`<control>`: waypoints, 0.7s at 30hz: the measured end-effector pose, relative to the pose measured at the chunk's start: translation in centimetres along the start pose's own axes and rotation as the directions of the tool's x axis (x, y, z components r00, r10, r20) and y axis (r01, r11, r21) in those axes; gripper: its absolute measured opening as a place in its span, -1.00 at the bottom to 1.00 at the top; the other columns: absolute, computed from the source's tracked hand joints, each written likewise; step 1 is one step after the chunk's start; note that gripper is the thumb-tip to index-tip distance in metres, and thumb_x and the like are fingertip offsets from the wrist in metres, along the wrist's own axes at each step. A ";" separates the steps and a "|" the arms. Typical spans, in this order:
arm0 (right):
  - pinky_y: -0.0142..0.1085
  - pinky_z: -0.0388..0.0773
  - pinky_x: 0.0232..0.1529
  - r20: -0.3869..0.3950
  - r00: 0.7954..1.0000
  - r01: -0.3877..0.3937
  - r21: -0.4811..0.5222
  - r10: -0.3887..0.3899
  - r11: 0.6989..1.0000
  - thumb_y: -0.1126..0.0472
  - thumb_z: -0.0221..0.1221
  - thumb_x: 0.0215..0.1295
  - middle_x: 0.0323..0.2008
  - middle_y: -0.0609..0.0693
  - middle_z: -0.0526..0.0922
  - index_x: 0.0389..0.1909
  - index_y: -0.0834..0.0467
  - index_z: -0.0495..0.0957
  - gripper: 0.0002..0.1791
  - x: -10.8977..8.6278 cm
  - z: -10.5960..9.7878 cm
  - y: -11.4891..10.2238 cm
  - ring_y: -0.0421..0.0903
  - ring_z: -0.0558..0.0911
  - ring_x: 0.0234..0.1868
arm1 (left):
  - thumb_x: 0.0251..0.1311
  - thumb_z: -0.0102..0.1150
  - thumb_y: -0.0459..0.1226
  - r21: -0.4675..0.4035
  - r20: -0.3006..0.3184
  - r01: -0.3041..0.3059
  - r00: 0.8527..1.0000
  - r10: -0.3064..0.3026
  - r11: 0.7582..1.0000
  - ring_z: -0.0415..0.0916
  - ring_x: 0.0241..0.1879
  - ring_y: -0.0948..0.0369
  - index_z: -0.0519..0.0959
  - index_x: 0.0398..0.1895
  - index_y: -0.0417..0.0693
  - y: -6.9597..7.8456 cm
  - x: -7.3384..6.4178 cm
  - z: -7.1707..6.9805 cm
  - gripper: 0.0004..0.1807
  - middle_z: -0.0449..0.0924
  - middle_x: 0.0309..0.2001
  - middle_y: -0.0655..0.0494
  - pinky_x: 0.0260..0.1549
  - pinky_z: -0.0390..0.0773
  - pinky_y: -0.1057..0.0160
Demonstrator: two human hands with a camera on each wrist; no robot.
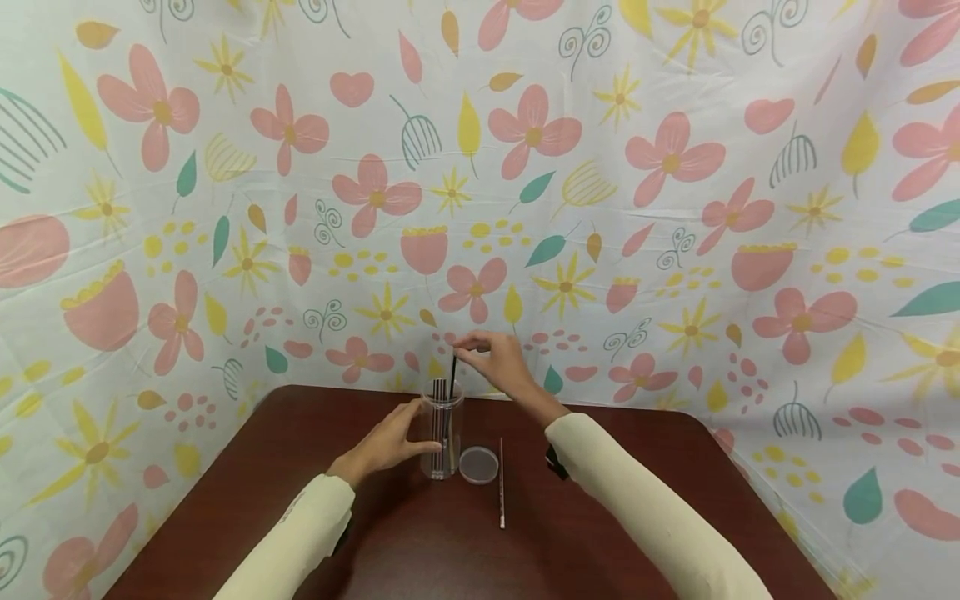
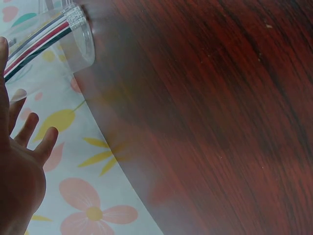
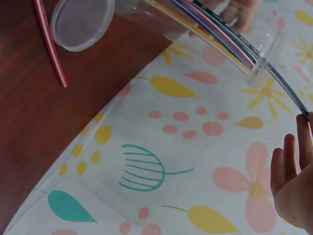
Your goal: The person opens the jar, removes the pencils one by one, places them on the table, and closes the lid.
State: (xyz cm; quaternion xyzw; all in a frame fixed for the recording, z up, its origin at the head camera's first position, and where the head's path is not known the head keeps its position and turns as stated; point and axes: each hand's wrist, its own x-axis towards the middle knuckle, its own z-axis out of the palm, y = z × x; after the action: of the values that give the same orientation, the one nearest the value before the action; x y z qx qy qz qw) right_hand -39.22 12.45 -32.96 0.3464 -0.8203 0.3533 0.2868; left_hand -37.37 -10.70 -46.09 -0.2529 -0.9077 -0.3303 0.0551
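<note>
A clear plastic jar [image 1: 460, 435] stands upright near the table's far edge with several striped pencils [image 1: 437, 421] in it. My left hand [image 1: 385, 442] holds the jar from the left side, thumb across its front and fingers behind. Above the rim, my right hand [image 1: 495, 362] pinches the top end of a dark pencil [image 1: 453, 373]. That pencil leans slightly, its lower part inside the jar. In the right wrist view the dark pencil [image 3: 283, 85] sticks out of the mouth beyond the other pencils.
A round clear lid [image 1: 478, 465] lies flat just right of the jar. Beside it, a red-and-white striped pencil [image 1: 502, 487] rests on the dark wooden table [image 1: 420, 550]. A flower-patterned cloth [image 1: 600, 333] hangs behind the table and along its sides.
</note>
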 end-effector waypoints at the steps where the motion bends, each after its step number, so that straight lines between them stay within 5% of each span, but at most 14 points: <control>1: -0.14 0.63 -0.23 -0.005 1.000 0.003 0.009 -0.003 1.000 0.18 0.31 0.22 -0.28 -0.10 0.74 -0.22 0.02 0.71 -0.88 0.1 -0.2 -0.1 -0.18 0.70 -0.26 | 0.02 0.29 0.20 -0.001 0.000 0.002 1.000 -0.002 1.000 0.24 0.29 0.12 0.15 0.42 0.19 0.0 0.0 0.0 -0.09 0.28 0.29 0.12 0.17 0.35 -0.07; 4: -0.09 0.63 -0.21 -0.020 1.000 0.016 0.016 -0.015 1.000 0.20 0.30 0.22 -0.27 -0.06 0.74 -0.21 0.08 0.71 -0.86 0.4 -0.6 -0.4 -0.14 0.71 -0.26 | 0.02 0.30 0.19 -0.002 -0.007 0.004 1.000 -0.004 1.000 0.25 0.29 0.12 0.16 0.41 0.19 0.1 0.0 0.0 -0.10 0.28 0.29 0.13 0.17 0.35 -0.06; 10: -0.29 0.63 -0.30 -0.029 1.000 0.002 -0.032 -0.003 0.999 0.09 0.29 0.23 -0.31 -0.09 0.74 -0.21 0.05 0.71 -0.82 1.0 -1.3 -0.8 -0.19 0.71 -0.28 | 0.01 0.31 0.19 -0.002 -0.009 0.004 1.000 -0.004 1.000 0.25 0.29 0.14 0.16 0.41 0.22 0.2 -0.2 0.0 -0.10 0.28 0.30 0.15 0.17 0.36 -0.05; 21: -0.22 0.63 -0.23 -0.065 0.998 -0.016 -0.012 0.015 1.000 0.13 0.29 0.24 -0.30 -0.07 0.74 -0.18 0.05 0.69 -0.84 1.8 -2.3 -1.0 -0.17 0.71 -0.29 | 0.01 0.29 0.21 0.006 -0.004 0.004 1.000 -0.004 1.000 0.22 0.31 0.12 0.15 0.41 0.23 0.0 0.1 -0.2 -0.09 0.27 0.31 0.13 0.16 0.36 -0.07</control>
State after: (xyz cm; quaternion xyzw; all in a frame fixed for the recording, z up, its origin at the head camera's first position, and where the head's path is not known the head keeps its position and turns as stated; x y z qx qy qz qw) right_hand -38.98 13.09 -29.99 0.3265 -0.8156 0.3613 0.3125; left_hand -37.48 -10.75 -45.93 -0.2505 -0.9090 -0.3283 0.0568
